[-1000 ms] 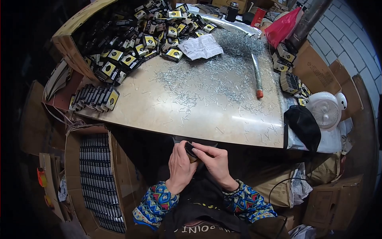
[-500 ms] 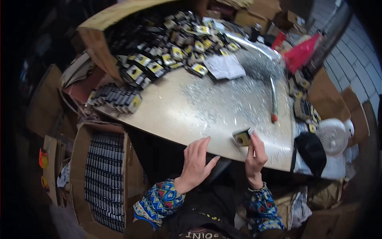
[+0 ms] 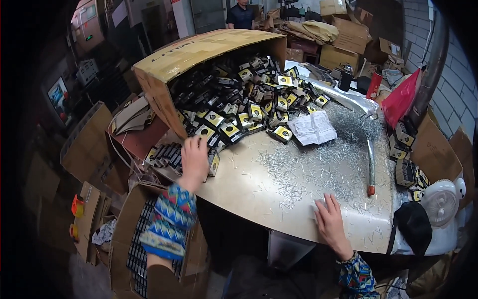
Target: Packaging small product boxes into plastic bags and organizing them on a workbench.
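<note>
My left hand [image 3: 194, 160] is stretched out over a row of small black-and-yellow boxes [image 3: 169, 155] at the table's left edge, hiding part of the row. Its fingertips come close to a large heap of similar boxes [image 3: 230, 130]; contact cannot be told. The fingers look extended, and no held thing shows. Near the table's front edge, my right hand [image 3: 330, 223] hovers low over or rests on the tabletop [image 3: 249, 197], fingers stretched and slightly apart. Many thin metal pins [image 3: 303, 172] lie scattered just beyond it. Nothing is visible in its fingers.
The heap spills from a carton [image 3: 209, 47] lying on its side. A crumpled white paper [image 3: 312, 128] and a red-tipped metal tube [image 3: 370, 169] lie among the pins. A white fan [image 3: 441, 204] and black cloth [image 3: 413, 228] stand right; an open carton [image 3: 122, 254] of packed boxes sits lower left.
The view has tilted upward. My left hand has reached left and forward to the boxes. The small box that was in my right hand no longer shows there, and those fingers have spread.
</note>
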{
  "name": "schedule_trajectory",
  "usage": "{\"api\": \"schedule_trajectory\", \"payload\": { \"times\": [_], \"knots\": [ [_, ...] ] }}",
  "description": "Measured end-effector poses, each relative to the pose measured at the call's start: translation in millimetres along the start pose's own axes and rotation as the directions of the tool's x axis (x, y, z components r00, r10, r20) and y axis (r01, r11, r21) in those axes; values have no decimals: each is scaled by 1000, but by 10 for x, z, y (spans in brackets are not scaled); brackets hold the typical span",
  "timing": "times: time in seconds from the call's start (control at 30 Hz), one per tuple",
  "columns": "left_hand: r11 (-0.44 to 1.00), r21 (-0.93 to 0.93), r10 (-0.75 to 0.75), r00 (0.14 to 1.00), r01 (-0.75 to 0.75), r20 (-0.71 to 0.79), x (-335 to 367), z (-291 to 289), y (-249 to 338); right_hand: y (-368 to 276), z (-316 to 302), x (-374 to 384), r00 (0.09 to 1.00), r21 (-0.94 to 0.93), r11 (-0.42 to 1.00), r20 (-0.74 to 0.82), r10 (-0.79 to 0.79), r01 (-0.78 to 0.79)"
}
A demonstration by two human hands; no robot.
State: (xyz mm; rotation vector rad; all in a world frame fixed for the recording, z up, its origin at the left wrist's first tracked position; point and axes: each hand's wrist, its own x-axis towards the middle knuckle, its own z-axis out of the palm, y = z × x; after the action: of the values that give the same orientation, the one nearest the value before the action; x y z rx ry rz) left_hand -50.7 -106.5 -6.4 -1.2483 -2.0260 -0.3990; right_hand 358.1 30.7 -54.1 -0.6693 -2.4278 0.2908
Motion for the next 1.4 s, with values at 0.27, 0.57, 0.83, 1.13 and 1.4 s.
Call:
{"api": "schedule_trajectory", "payload": {
  "times": [0.27,0.57,0.83,1.13,1.4],
  "knots": [
    [921,42,240,649,-388,722,884,361,-536,24,498,589,995,-186,980,87,-56,72],
    [894,-443,50,968,66,246,739,203,-303,314,122,77,978,-69,994,200,-65,81],
    [-442,-529,-75,558,724,826,-365,-900,1022,464,-70,-178,975,-317,928,38,218,-195],
    [-735,-151,104,331,661,938,-1867,-896,1463,307,133,-95,988,-57,998,151,14,-5],
    [-584,135,290,50,800,956,-3002,-645,1388,172,461,-98,998,-71,997,57,37,-33]
  ]
}}
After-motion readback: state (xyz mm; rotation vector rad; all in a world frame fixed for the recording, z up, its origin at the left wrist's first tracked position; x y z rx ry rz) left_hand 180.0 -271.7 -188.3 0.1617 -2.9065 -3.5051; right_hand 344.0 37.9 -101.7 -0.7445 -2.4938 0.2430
